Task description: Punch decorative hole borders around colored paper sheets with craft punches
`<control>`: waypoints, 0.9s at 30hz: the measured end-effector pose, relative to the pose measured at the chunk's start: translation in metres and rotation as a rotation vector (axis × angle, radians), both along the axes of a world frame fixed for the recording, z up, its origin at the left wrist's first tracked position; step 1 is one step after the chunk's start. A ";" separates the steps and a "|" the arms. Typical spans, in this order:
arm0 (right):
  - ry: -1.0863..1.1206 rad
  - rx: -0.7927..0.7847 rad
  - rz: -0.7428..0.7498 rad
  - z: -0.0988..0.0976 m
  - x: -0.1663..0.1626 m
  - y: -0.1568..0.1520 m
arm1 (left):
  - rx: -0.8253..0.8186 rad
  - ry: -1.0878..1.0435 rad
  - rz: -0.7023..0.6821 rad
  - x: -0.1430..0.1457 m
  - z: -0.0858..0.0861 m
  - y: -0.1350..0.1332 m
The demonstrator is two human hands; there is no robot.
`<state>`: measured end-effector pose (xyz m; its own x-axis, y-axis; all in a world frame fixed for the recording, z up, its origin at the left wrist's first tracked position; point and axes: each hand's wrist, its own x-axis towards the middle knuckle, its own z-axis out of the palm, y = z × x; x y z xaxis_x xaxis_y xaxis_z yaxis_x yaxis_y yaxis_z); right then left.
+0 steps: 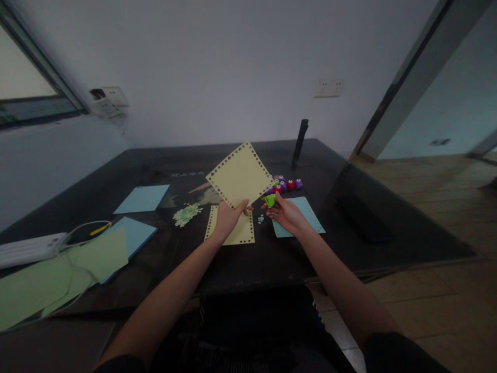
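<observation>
Yellow paper (239,176) with little dark shapes all along its edges is in the middle of the frame, and we hold it up, tilted, over the dark table (171,264). Our left hand (228,217) is pinched on its bottom corner. Our right hand (286,213) has its fingers closed around a small green punch (270,201), just below the paper's right corner; we cannot tell if the two touch. Below the held paper, a second yellow sheet (237,236) lies flat, with the same kind of edge. Under our right hand lies a blue sheet (307,214), right of the middle. A few tiny bits (261,219) sit between these two sheets. Just past our right hand we see a bunch of red, purple and green punches (290,185). Left of the middle we see a big heap of paper bits (187,214), and farther left another blue sheet (143,198). Pale green sheets (77,269) lie at the lower left of the frame, near a long white thing (31,250)
</observation>
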<state>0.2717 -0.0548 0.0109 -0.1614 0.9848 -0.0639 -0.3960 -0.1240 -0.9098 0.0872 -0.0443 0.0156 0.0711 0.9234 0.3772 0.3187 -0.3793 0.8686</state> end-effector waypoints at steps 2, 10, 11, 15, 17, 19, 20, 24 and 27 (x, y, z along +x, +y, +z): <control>-0.012 -0.005 0.001 0.001 0.000 -0.001 | 0.010 -0.003 -0.002 0.000 0.000 0.000; -0.625 0.364 -0.156 -0.006 -0.002 0.003 | -0.010 -0.003 0.011 0.001 0.003 -0.002; -0.708 0.419 -0.163 -0.008 -0.002 0.004 | -0.010 -0.003 0.010 0.002 0.004 -0.002; -0.843 0.466 -0.126 -0.015 -0.002 0.006 | -0.015 -0.006 0.008 0.002 0.004 -0.002; -0.832 0.453 -0.134 -0.016 -0.002 0.005 | -0.020 -0.006 0.009 0.002 0.004 -0.002; -0.820 0.435 -0.156 -0.016 -0.001 0.005 | -0.019 -0.007 0.005 0.002 0.004 -0.002; -0.819 0.427 -0.164 -0.016 0.000 0.004 | -0.018 -0.008 0.002 0.002 0.003 -0.002; -0.817 0.421 -0.178 -0.015 -0.001 0.004 | -0.018 -0.009 0.003 0.001 0.004 -0.002; -0.796 0.416 -0.197 -0.015 -0.002 0.004 | -0.013 -0.003 -0.001 0.001 0.005 -0.002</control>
<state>0.2700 -0.0504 -0.0043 -0.0482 0.9583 0.2816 0.3875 0.2778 -0.8790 0.0885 -0.0468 0.0208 0.0715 0.9280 0.3657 0.3159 -0.3688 0.8742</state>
